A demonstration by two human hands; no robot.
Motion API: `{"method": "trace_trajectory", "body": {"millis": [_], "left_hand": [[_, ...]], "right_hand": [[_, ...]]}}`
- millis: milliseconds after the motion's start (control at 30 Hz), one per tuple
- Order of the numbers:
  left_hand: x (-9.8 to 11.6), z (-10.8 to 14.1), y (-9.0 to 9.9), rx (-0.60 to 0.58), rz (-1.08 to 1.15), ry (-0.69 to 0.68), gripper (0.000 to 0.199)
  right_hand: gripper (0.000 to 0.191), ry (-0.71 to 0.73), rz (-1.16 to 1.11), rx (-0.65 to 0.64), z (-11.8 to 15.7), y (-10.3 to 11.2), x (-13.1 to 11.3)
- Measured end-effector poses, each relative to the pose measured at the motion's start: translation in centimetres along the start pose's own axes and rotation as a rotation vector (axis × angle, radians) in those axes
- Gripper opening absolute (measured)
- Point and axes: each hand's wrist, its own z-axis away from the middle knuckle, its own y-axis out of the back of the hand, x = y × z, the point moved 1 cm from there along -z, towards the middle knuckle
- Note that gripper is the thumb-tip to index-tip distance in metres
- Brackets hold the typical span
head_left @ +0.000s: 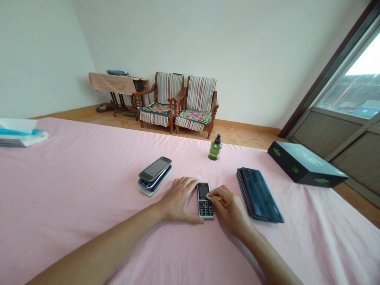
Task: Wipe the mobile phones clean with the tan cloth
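A black keypad phone [205, 204] with a silver edge lies face up on the pink cloth [89, 190]. My left hand [179, 200] steadies it from the left, fingertips at its top end and thumb by its bottom end. From the right, my right hand [231, 208] pinches a small yellowish-tan thing [217, 197] against the phone near the lower part of the screen; its kind is mostly hidden by the fingers. Left of the phone is a stack of phones [155, 169], a dark touchscreen one on top. Beyond my right hand lie stacked smartphones [259, 194], the upper one glossy blue.
A green bottle [215, 149] with a black cap stands behind the phone. At the right is a black box [305, 164]; at the far left, a white and blue packet [20, 133]. Two wooden chairs [196, 101] and a cloth-covered stand [118, 83] are by the wall.
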Motion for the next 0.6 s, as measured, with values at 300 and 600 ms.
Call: {"method": "trace_trajectory", "body": {"millis": [300, 600], "left_hand": [[-0.1, 0.0, 0.0, -0.007, 0.005, -0.005, 0.104], [-0.2, -0.1, 0.0, -0.015, 0.024, -0.007, 0.102]], "right_hand": [[0.014, -0.058, -0.013, -0.147, 0.6, 1.0, -0.7], [0.024, 0.042, 0.07, -0.253, 1.4, 1.5, -2.2]]}}
